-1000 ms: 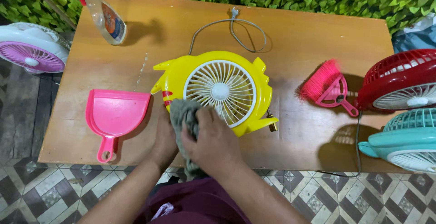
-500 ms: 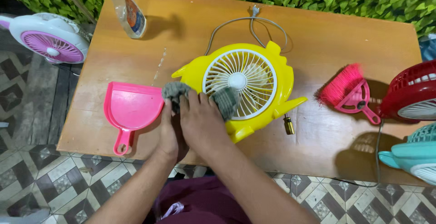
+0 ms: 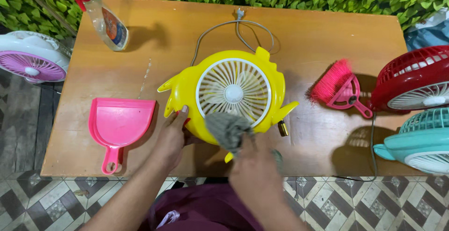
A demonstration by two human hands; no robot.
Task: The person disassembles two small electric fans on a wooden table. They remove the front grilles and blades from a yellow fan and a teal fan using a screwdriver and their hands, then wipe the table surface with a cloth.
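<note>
**Cloth pressed to the lower edge of the yellow fan**

Since half a second ago, your hands have parted: they were bunched together on the cloth, and the cloth has slid from the grille's sides to its lower edge. Your right hand (image 3: 255,168) is closed around the grey cloth (image 3: 228,129), pinching it against the near rim of the yellow fan (image 3: 234,93), which lies face up on the table (image 3: 318,29). Your left hand (image 3: 172,137) grips the fan's left edge, fingers curled over the yellow housing.

Left of the fan lies the pink dustpan (image 3: 119,128); beyond that, a spray bottle (image 3: 105,20). Right of the fan rests the pink brush (image 3: 339,90). Behind the fan loops its grey cord (image 3: 236,27).
</note>
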